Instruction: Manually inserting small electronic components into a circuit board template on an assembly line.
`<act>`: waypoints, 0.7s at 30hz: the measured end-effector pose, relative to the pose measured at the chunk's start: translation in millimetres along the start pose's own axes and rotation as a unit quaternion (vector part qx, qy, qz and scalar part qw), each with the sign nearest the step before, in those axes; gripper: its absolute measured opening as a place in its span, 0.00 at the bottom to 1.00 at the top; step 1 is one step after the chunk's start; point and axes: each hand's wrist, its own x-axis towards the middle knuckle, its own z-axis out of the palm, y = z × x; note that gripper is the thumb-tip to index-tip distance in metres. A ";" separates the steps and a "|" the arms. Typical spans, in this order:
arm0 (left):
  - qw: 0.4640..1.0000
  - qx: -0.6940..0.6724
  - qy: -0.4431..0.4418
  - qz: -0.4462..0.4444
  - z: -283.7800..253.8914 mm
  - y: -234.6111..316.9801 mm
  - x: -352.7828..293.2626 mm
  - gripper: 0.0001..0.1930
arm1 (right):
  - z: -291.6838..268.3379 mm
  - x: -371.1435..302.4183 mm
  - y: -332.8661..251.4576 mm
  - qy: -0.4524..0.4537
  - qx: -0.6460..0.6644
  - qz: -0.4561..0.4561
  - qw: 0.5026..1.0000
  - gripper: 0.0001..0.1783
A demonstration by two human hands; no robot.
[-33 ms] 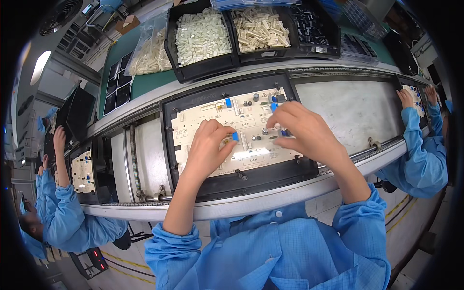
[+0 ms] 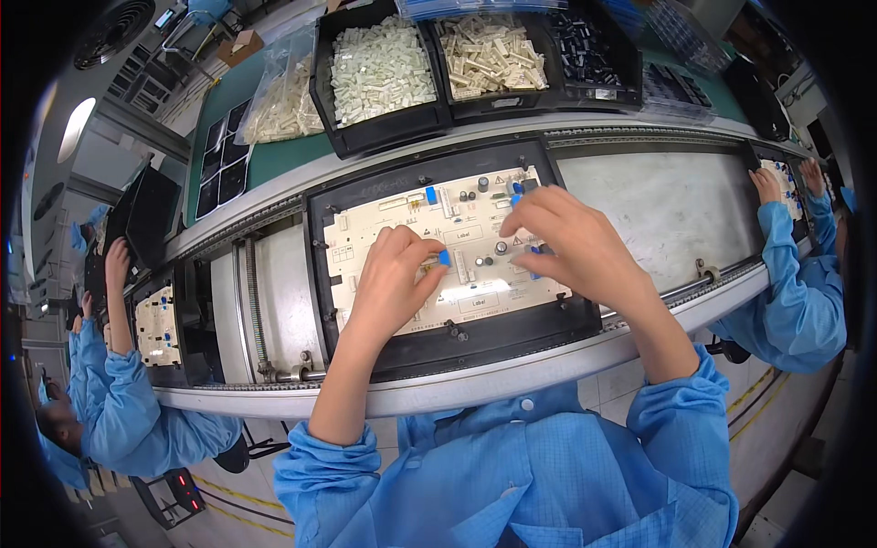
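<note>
Workshop all around us, and across it runs the conveyor line (image 2: pixel 658 196), with co-workers (image 2: pixel 183 416) in blue at either end. Along its far edge we have the green bench (image 2: pixel 274 163), black bins (image 2: pixel 388 135) of small parts (image 2: pixel 384 73) ranged on it. Down on the line sits the black frame (image 2: pixel 411 354), and inside its edges, the pale circuit board (image 2: pixel 375 219). Over the board's right edge hangs our right hand (image 2: pixel 575 247), thumb and fingers apart, nothing visibly gripped. Our left hand (image 2: pixel 393 279) is pinched on a blue component (image 2: pixel 445 258), about midway between the board's left and right edges! We'd call the step in hand steadying that component at its spot; the next move seems to call for level, gentle fingertip pressure, without bumping the dark cylinder (image 2: pixel 501 247) nearby.
</note>
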 end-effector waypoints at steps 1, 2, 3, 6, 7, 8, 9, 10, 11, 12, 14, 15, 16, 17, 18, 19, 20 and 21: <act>1.000 0.001 -0.001 0.002 1.4 0.2 0.7 0.09 | 0.3 4.8 -0.3 0.036 -0.001 -0.008 0.999 0.16; 1.000 0.009 -0.005 0.005 2.7 1.1 0.8 0.11 | 2.1 7.1 0.7 0.037 -0.001 -0.008 0.999 0.16; 1.000 0.017 -0.009 0.009 2.7 1.8 0.5 0.12 | 6.2 8.8 2.7 0.058 0.023 -0.005 0.998 0.14; 1.000 0.011 0.025 0.005 -2.3 4.0 0.2 0.15 | 15.8 6.4 11.1 0.090 0.050 0.004 0.995 0.11; 0.999 0.004 0.043 -0.008 -8.1 3.4 -0.9 0.16 | 18.1 4.5 14.5 0.102 0.052 0.009 0.993 0.10; 0.998 -0.001 0.061 -0.020 -18.3 1.9 -4.0 0.17 | 19.8 2.4 16.3 0.103 0.054 0.008 0.993 0.10; 0.995 -0.011 0.100 -0.029 -26.9 -3.0 -7.9 0.16 | 21.7 0.0 20.2 0.110 0.050 0.010 0.993 0.08; 0.991 0.008 0.125 -0.056 -35.6 -10.4 -13.7 0.15 | 22.6 -2.1 23.2 0.118 0.046 0.012 0.992 0.07; 0.984 0.031 0.153 -0.084 -48.6 -16.2 -22.7 0.14 | 22.2 -2.1 22.7 0.119 0.051 0.006 0.992 0.07; 0.974 0.081 0.177 -0.118 -57.2 -25.2 -31.0 0.12 | 22.0 -3.3 22.9 0.113 0.053 0.014 0.992 0.07; 0.942 0.216 0.187 -0.174 -68.7 -51.3 -56.2 0.07 | 22.2 -2.3 20.3 0.110 0.060 0.016 0.992 0.07; 0.918 0.298 0.172 -0.197 -70.0 -61.5 -68.9 0.08 | 22.2 -0.7 17.4 0.099 0.070 0.014 0.993 0.07; 0.925 0.277 0.131 -0.227 -68.5 -66.7 -78.2 0.11 | 23.1 1.1 14.9 0.089 0.079 0.011 0.993 0.07; 0.939 0.209 0.115 -0.247 -66.0 -60.4 -79.5 0.11 | 24.8 2.3 12.3 0.090 0.083 0.004 0.992 0.07; 0.948 0.140 0.099 -0.267 -59.0 -52.7 -78.9 0.11 | 27.8 4.3 10.2 0.087 0.081 -0.023 0.993 0.07; 0.942 0.212 0.108 -0.239 -54.8 -46.2 -76.1 0.10 | 30.9 6.9 7.1 0.085 0.078 -0.050 0.992 0.08; 0.947 0.185 0.097 -0.243 -53.1 -44.4 -74.6 0.09 | 30.1 7.7 0.1 0.061 0.103 -0.037 0.992 0.08; 0.952 0.159 0.089 -0.247 -52.9 -42.2 -71.6 0.09 | 30.5 8.4 -4.7 0.056 0.106 -0.044 0.992 0.08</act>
